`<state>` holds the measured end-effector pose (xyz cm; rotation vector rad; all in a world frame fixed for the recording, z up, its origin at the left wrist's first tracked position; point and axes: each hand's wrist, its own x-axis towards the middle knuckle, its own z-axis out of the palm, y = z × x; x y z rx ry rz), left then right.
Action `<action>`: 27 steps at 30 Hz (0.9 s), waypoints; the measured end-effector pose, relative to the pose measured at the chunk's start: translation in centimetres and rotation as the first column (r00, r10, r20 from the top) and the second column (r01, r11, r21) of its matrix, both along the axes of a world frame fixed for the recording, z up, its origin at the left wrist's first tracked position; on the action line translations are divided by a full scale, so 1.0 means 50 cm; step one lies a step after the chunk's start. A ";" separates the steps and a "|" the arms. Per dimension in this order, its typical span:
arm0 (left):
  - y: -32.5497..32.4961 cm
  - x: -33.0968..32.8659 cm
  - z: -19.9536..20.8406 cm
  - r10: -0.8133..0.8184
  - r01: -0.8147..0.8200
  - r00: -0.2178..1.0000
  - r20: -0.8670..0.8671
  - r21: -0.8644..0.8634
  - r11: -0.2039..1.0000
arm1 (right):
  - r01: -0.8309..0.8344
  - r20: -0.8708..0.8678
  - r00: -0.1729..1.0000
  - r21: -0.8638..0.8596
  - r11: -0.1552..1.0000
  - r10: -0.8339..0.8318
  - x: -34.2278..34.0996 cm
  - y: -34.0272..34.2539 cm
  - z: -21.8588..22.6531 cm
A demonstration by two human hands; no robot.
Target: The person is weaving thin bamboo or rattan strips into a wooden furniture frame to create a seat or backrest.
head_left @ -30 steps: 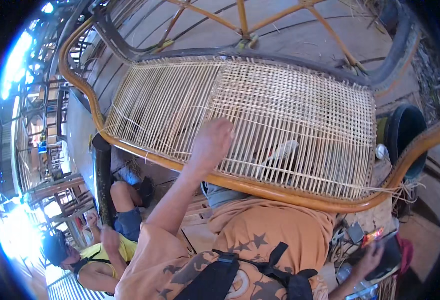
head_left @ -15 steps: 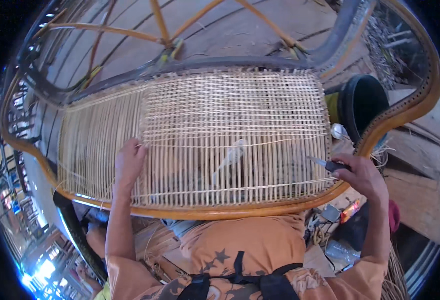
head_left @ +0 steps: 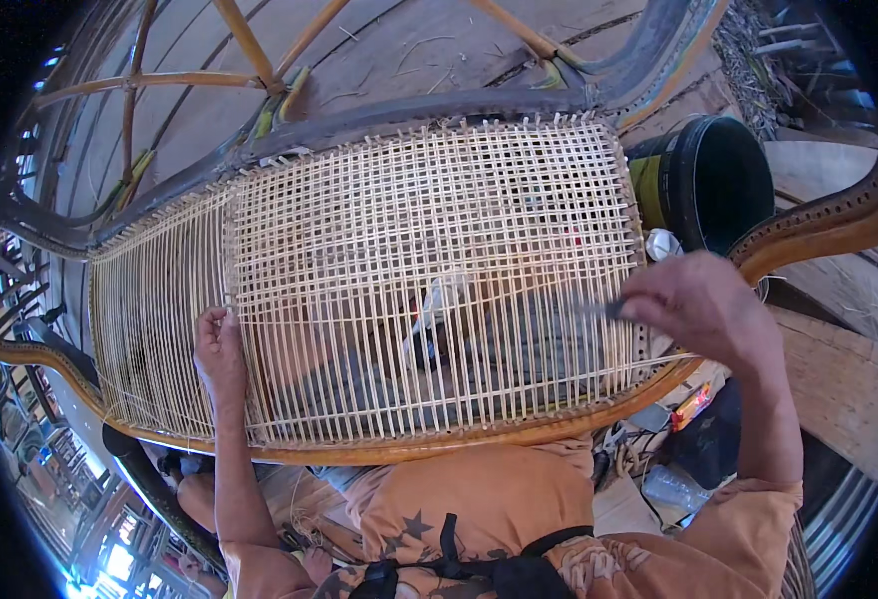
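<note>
Across the wooden frame (head_left: 479,449) stretches a woven cane panel (head_left: 429,200), with an open grid in its upper part and mostly upright strands lower down. At the border between the wide panel and the narrower left section (head_left: 159,319), my left hand (head_left: 221,349) is closed, its fingertips pinching at a cane strand. My right hand (head_left: 693,299) grips a small knife (head_left: 613,308) by its dark handle, over the panel's right side. Its blade points left and is smeared by motion. Fingers hide most of the handle.
A dark bucket (head_left: 723,185) stands beyond the panel's right edge, with a small white object (head_left: 661,243) beside it. A whitish object (head_left: 439,299) shows through the strands. Near my right side lie a clear plastic bottle (head_left: 673,489) and a red-orange packet (head_left: 691,407).
My right hand with the knife has moved up and inward from the frame's right rim to over the strands. The view has shifted; my left hand stays at the same border.
</note>
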<state>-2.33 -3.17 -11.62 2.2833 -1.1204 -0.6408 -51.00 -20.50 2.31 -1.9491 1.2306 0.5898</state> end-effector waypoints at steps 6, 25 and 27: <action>-0.030 0.000 0.052 -0.021 0.019 1.000 0.008 0.191 0.981 | 0.193 0.240 0.960 -0.185 0.964 -0.146 -0.005 0.017 -0.017; -0.195 -0.652 0.000 -0.814 0.861 0.507 0.282 -0.131 0.491 | 0.486 0.212 0.872 -0.275 0.829 -0.441 -0.086 0.232 -0.100; -0.197 -0.658 -0.003 -0.812 0.862 0.502 0.297 -0.099 0.497 | 0.462 0.212 0.885 -0.275 0.843 -0.415 -0.081 0.232 -0.099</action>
